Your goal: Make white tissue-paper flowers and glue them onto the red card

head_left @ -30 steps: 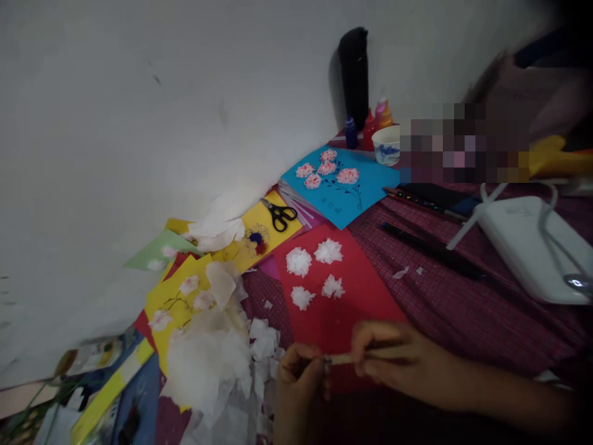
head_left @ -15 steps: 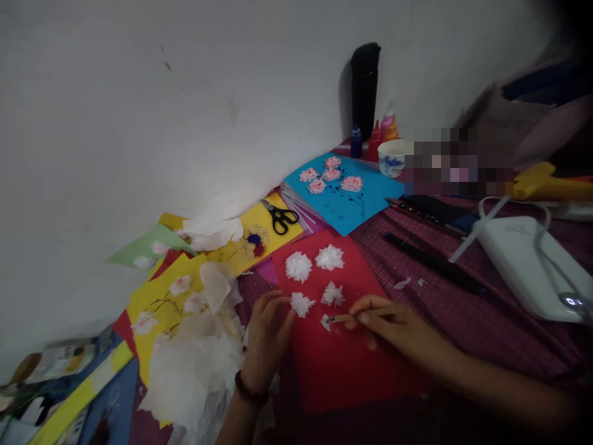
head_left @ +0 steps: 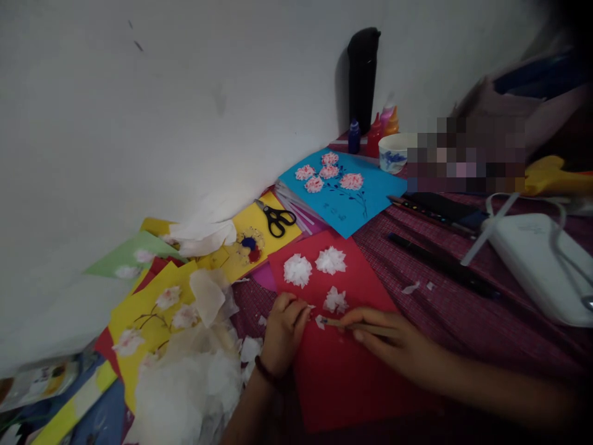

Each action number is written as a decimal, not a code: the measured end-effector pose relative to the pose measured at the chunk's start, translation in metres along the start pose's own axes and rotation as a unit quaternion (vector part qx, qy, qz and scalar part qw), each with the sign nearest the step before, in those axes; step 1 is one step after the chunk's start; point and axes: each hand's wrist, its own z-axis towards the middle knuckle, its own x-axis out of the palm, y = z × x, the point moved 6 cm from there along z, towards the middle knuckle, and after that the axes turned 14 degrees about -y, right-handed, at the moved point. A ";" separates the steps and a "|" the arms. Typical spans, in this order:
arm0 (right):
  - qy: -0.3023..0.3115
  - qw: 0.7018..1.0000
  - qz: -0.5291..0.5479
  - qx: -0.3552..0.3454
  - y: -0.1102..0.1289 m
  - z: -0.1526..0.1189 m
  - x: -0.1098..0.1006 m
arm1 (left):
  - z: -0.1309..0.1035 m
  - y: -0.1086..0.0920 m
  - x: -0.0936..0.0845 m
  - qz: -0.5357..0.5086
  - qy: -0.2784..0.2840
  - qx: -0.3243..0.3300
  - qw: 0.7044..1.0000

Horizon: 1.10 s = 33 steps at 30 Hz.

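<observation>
My right hand (head_left: 386,337) is closed round a thin wooden stick (head_left: 356,326), whose kind I cannot make out. Its dark tip touches a small white paper piece (head_left: 320,322) on a sheet of red paper (head_left: 352,383). At the sheet's left edge, my left hand (head_left: 285,327) has its fingers curled together. A sliver of white shows by its fingertips; what they hold, if anything, is hidden. Above the hands, three crumpled white paper flowers show on the red sheet: one at left (head_left: 297,271), one at right (head_left: 330,261) and a looser one (head_left: 335,300) below.
Torn white tissue (head_left: 185,383) is heaped at left beside a yellow flower picture (head_left: 143,303). Black scissors (head_left: 277,219) lie behind the red sheet, near a blue flower picture (head_left: 345,213). A black pen (head_left: 440,266) and white device (head_left: 542,266) lie at right; a paper cup (head_left: 393,154) stands behind.
My left hand has moved right and covers the spot where a fourth white flower showed. The stick's tip and the small paper piece have shifted slightly left. The camera view has turned a little.
</observation>
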 end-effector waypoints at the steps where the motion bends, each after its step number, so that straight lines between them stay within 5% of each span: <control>1: -0.001 1.000 -0.011 -0.014 0.000 0.001 0.001 | 0.001 0.001 -0.001 -0.007 -0.002 -0.003 1.000; 8: 0.002 0.986 -0.122 -0.112 -0.007 0.003 0.009 | 0.006 0.006 -0.002 -0.043 -0.016 -0.021 0.999; 33: 0.020 0.949 -0.227 -0.217 0.003 0.004 0.016 | 0.001 0.013 -0.006 -0.147 -0.003 -0.083 0.986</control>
